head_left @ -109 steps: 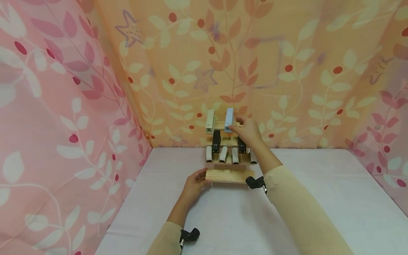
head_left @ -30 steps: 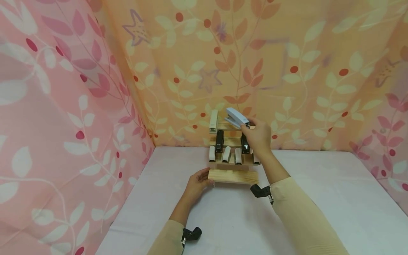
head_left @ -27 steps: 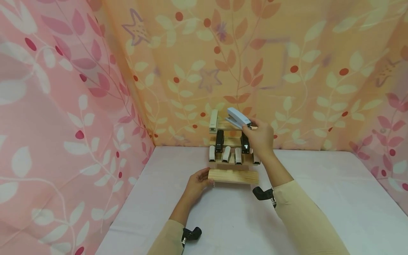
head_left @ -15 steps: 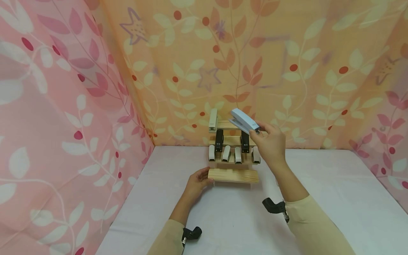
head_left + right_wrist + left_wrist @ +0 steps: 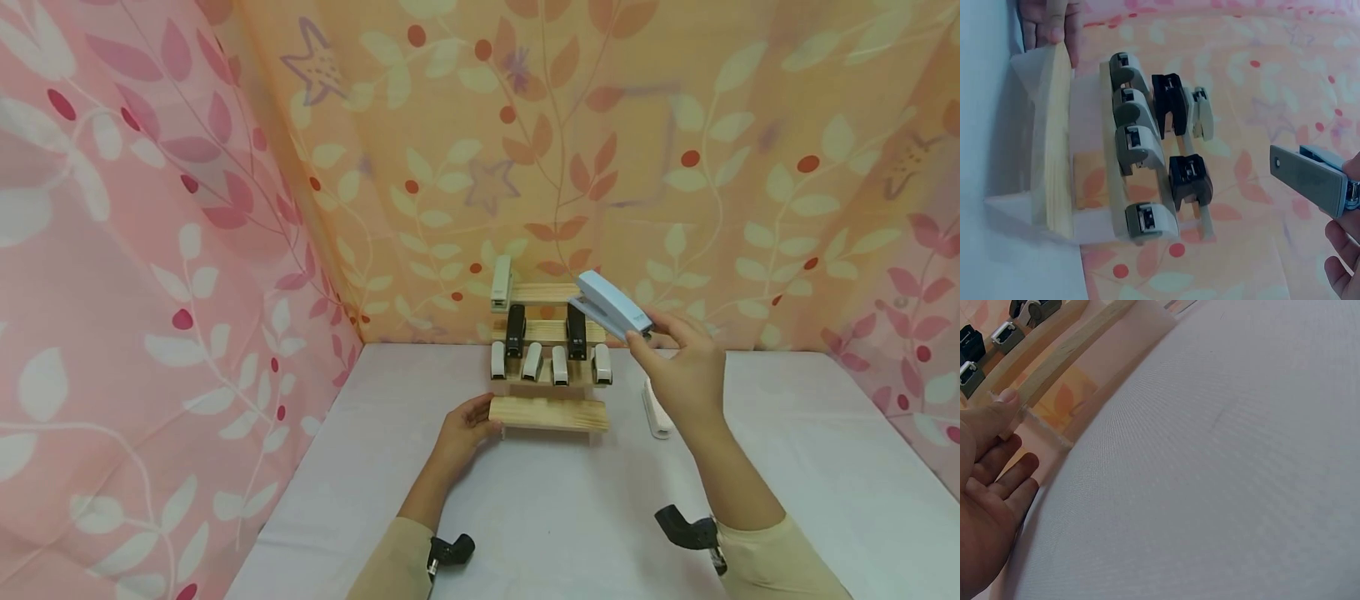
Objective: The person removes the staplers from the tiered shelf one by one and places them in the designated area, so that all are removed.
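Observation:
My right hand [image 5: 688, 379] pinches the rear end of a light blue stapler [image 5: 613, 305], held tilted in the air right of a tiered wooden rack [image 5: 551, 414]. In the right wrist view that stapler [image 5: 1310, 181] shows its base side. At the rack's lowest step, my left hand [image 5: 459, 437] grips the left end; the left wrist view puts the thumb on the plank edge, with other fingers loosely bent beside it. A cream stapler [image 5: 501, 283] stands on the top step. Two black staplers [image 5: 516, 332] stand on the step below, and several small white staplers [image 5: 560, 365] on the one under that.
A white stapler [image 5: 657, 412] lies on the white-covered table [image 5: 540, 533] right of the rack, partly behind my right hand. A patterned curtain [image 5: 420, 167] hangs close behind the rack. Clear side supports [image 5: 1047, 428] carry the rack's planks.
The light blue stapler has been lifted off the top step and carried right and toward me by my right hand. The white stapler on the table has come into view. My left hand stays on the rack.

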A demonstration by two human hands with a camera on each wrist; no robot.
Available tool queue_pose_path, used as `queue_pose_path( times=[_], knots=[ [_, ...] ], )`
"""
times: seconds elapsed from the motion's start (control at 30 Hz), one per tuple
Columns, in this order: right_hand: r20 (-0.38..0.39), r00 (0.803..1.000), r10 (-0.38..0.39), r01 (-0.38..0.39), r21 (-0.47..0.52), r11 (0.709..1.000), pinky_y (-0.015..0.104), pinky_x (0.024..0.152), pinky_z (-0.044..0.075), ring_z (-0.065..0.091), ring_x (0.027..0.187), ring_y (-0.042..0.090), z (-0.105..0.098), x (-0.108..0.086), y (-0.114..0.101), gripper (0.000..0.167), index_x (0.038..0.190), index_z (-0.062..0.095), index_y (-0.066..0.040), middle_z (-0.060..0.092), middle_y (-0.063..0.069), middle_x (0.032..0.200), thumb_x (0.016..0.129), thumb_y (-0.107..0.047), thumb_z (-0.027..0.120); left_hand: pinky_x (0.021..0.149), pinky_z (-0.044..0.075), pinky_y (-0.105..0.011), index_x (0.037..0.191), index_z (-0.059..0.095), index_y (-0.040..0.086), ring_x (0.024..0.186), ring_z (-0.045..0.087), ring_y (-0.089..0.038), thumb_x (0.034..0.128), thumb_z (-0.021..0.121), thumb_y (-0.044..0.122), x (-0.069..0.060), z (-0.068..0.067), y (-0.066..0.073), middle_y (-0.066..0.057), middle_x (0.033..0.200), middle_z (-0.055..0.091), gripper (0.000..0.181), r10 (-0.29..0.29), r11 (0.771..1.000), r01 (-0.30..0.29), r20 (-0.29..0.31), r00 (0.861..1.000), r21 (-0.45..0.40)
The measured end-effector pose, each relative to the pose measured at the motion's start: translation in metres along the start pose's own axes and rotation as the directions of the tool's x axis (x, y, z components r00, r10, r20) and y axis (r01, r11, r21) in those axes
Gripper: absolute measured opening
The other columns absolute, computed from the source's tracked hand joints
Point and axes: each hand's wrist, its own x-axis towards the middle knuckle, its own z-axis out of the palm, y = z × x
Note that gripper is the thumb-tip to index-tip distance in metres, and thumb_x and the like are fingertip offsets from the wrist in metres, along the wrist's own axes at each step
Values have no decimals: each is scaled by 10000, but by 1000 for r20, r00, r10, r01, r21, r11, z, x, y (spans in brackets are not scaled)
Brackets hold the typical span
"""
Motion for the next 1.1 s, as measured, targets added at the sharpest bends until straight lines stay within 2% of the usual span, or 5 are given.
queue_pose_path(
  times=[0.27,0.4,0.6,0.8,1.1],
  knots=[
    [-63,998,-7,2,-67,998,114,840,396,580,1035,19,-24,-16,11,414,1246,751,-108,748,76,1157,842,-107,843,1054,519,-269,1477,509,2,1361,541,-333,900,784,61,2,-1,-3,-201,1464,564,642,7,1000,-7,-8,1000,4],
    [-90,996,3,-10,-83,997,142,833,375,546,1028,-46,-35,-26,20,437,1251,756,-145,745,86,1150,828,-105,859,1059,518,-274,1472,510,-8,1350,551,-329,900,789,78,2,-1,-3,-204,1459,567,643,20,1000,-20,-3,1000,6],
    [-111,993,32,-44,-108,993,103,788,377,504,1009,-167,-47,-38,36,478,1277,743,-167,730,88,1151,819,-104,866,1067,510,-272,1465,525,5,1347,556,-310,887,797,63,3,0,-3,-183,1455,577,641,6,1000,-6,-8,1000,-8],
    [-142,989,43,-62,-130,990,123,767,367,474,992,-192,-53,-44,53,464,1259,747,-117,729,145,1150,812,-90,868,1065,513,-278,1465,521,-3,1348,552,-328,895,787,53,3,1,-4,-199,1453,574,632,12,1000,-12,-1,1000,-4],
    [-157,986,63,-88,-154,984,112,768,365,471,1001,-170,-54,-43,71,481,1273,737,-119,733,149,1154,812,-112,875,1089,499,-304,1480,504,1,1382,518,-341,897,790,65,0,1,0,-202,1486,542,652,12,1000,-12,0,1000,-5]
  ],
)
